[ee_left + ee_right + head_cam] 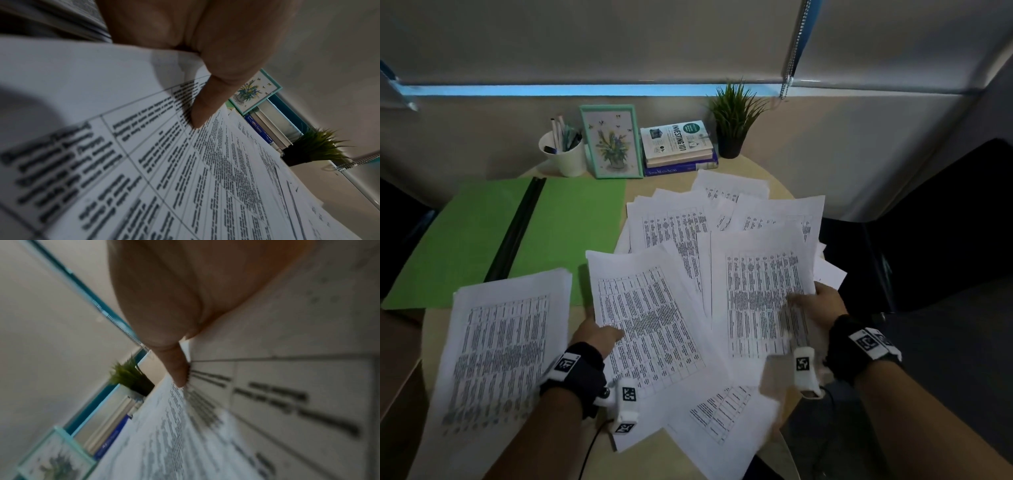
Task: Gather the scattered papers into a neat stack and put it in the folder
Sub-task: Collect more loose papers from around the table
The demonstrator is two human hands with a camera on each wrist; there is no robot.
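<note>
White printed sheets lie fanned out over the right half of the round table [654,186]. A tidier pile of papers [500,342] sits at the front left, partly over the open green folder [571,222]. My left hand [602,329] pinches the left edge of one sheet [650,318], thumb [205,107] on top of the print and fingers underneath. My right hand [808,301] pinches the right edge of another sheet [760,301], its thumb [176,369] pressed on the page. Both sheets overlap other papers below them.
Along the back stand a white cup of pens [563,150], a teal picture frame [611,142], a stack of books [678,144] and a small potted plant [732,120]. Some sheets overhang the table's front right edge. A dark chair [928,222] is at the right.
</note>
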